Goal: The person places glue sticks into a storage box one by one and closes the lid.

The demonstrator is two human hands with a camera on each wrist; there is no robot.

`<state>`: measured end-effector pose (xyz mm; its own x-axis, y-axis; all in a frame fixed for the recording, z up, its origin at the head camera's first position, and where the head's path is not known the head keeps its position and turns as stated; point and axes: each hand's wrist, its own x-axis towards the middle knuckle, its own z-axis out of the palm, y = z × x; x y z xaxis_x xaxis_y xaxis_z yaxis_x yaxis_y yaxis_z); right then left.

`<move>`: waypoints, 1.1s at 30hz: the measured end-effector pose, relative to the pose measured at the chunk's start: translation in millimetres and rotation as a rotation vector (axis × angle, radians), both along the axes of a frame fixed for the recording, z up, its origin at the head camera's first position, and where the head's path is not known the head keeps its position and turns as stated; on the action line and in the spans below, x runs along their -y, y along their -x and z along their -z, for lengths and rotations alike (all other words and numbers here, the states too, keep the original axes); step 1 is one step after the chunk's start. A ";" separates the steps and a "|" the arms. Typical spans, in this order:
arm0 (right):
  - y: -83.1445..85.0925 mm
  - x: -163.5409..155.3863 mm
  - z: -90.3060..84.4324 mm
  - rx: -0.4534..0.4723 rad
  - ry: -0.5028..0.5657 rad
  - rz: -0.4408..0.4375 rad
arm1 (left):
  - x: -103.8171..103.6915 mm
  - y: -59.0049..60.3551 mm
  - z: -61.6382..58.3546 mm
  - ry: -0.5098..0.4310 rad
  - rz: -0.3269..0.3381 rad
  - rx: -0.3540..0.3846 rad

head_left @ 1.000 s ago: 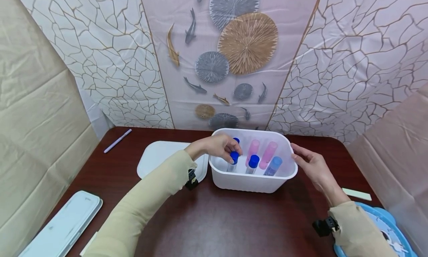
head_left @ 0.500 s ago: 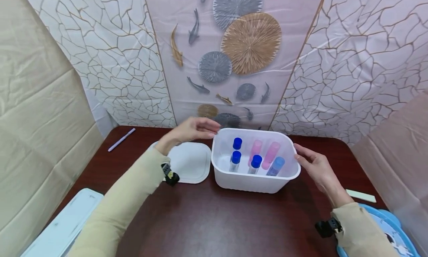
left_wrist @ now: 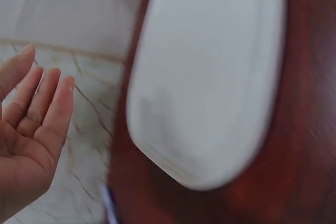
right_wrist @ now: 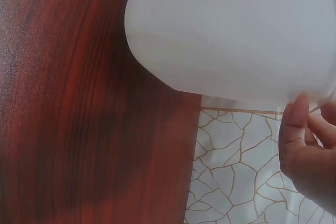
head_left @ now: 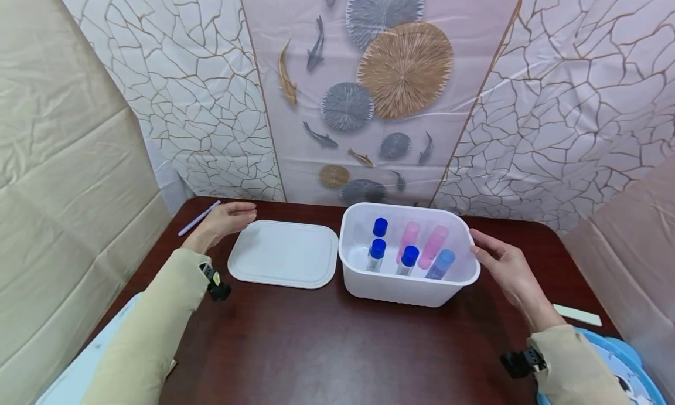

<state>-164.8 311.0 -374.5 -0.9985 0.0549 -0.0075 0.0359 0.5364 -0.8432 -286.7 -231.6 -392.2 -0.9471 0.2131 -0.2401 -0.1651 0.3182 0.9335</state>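
My left hand (head_left: pixel 224 220) is over the back left of the table, empty, beside the far left corner of a white lid (head_left: pixel 285 254). In the left wrist view its fingers (left_wrist: pixel 52 111) are extended and apart from the lid. My right hand (head_left: pixel 508 270) touches the right end of a white plastic bin (head_left: pixel 403 291), fingertips at its rim; the right wrist view shows the thumb (right_wrist: pixel 296 119) against the outer wall. Inside the bin stand several small tubes: clear ones with dark blue caps (head_left: pixel 377 248), pink ones (head_left: pixel 435 247) and a light blue one (head_left: pixel 440 264).
A lilac pen (head_left: pixel 197 219) lies behind my left wrist. A pale blue-white case (head_left: pixel 84 358) is partly under my left sleeve. At the right are a pale strip (head_left: pixel 577 315) and a blue round-edged item (head_left: pixel 640 375). Patterned cloth (head_left: pixel 343 129) hangs behind the table.
My left hand has let go of a dark-blue-capped tube in the bin and moved left, past the lid. The right hand has stayed at the bin's right end.
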 end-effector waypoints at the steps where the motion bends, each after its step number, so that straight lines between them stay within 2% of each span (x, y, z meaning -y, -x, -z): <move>1: 0.0 0.5 -0.2 0.003 -0.001 0.002 | 5.3 -1.1 5.2 0.013 -0.026 0.017; 6: 0.0 0.9 2.4 -0.004 0.035 0.012 | 22.6 -6.6 29.3 0.104 -0.157 0.066; 11: -2.2 -0.9 4.6 -0.007 0.039 0.020 | 30.8 -13.3 43.9 0.189 -0.207 0.065; 15: -3.3 -3.9 8.6 -0.013 0.052 0.045 | 33.2 -16.4 52.4 0.195 -0.232 0.056; 16: -2.8 -5.2 11.4 -0.028 0.115 0.060 | 33.8 -16.6 54.2 0.190 -0.245 0.055; 19: -4.6 -5.4 12.9 -0.089 0.169 0.106 | 34.3 -16.5 58.0 0.186 -0.269 0.049; 21: -7.1 -4.3 11.5 -0.142 0.285 0.133 | 33.4 -15.6 59.6 0.193 -0.279 0.048; 22: -8.6 -2.8 9.9 -0.170 0.353 0.149 | 32.8 -15.0 60.2 0.208 -0.286 0.049; 23: -10.5 -0.5 6.2 -0.185 0.369 0.167 | 32.2 -14.3 60.6 0.223 -0.289 0.050; 27: -14.8 8.3 -4.2 -0.260 0.616 0.260 | 29.9 -12.1 61.5 0.301 -0.283 0.046; 30: -17.7 17.3 -14.1 -0.310 0.703 0.306 | 28.3 -12.3 59.8 0.344 -0.267 0.050; 33: -21.5 31.0 -25.8 -0.363 0.756 0.284 | 26.5 -13.6 55.7 0.356 -0.245 0.053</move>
